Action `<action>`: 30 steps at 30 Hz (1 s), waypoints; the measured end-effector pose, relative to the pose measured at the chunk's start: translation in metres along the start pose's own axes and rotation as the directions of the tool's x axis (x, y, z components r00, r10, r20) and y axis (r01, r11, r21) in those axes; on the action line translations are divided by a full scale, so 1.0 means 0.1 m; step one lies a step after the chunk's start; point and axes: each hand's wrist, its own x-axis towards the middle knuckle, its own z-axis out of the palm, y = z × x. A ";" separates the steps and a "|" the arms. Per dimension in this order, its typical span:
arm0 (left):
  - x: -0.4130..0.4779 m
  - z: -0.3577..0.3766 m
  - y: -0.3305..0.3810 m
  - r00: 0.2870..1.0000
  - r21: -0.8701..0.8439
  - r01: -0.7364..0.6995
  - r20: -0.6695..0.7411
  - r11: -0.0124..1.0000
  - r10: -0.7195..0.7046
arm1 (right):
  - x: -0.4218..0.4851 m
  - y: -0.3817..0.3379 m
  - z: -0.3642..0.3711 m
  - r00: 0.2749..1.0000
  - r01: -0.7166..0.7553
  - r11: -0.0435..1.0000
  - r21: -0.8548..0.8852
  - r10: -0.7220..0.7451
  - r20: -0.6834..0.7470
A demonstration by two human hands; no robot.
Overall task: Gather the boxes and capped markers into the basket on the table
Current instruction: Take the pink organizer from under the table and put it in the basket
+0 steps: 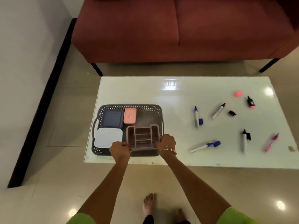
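Observation:
A grey perforated basket (145, 107) stands on the left part of the white table (161, 94). Inside it lie a dark blue box (112, 118), a pale blue box (108, 137) and a small pink box (130, 115). A mauve compartment organiser (142, 137) sits in the basket's near right corner. My left hand (120, 149) grips its near left side and my right hand (166, 141) grips its near right side. Several uncapped markers lie to the right: two blue ones (196, 116) (204, 145), two black ones (218, 110) (244, 140), a pink one (271, 142) and a black-and-pink highlighter (250, 102).
Loose caps lie among the markers: a pink cap (238, 93), a black cap (232, 113) and a blue cap (200, 121). A red sofa (161, 29) stands behind the table. A white wall with a black skirting (40, 102) runs along the left.

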 end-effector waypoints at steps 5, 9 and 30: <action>0.36 0.15 -0.23 0.996 0.011 0.059 0.070 0.998 -0.060 | 0.17 0.02 0.31 0.999 -0.018 0.982 -0.189 0.023 0.024; 0.49 0.17 -0.25 0.996 0.068 0.013 0.090 0.998 -0.019 | 0.24 -0.03 0.39 1.000 -0.010 0.966 -0.258 0.010 -0.004; -0.71 1.59 0.69 0.493 0.291 -0.867 0.610 0.404 0.620 | 0.57 1.58 -1.45 0.977 0.119 0.966 -0.229 -0.155 -0.149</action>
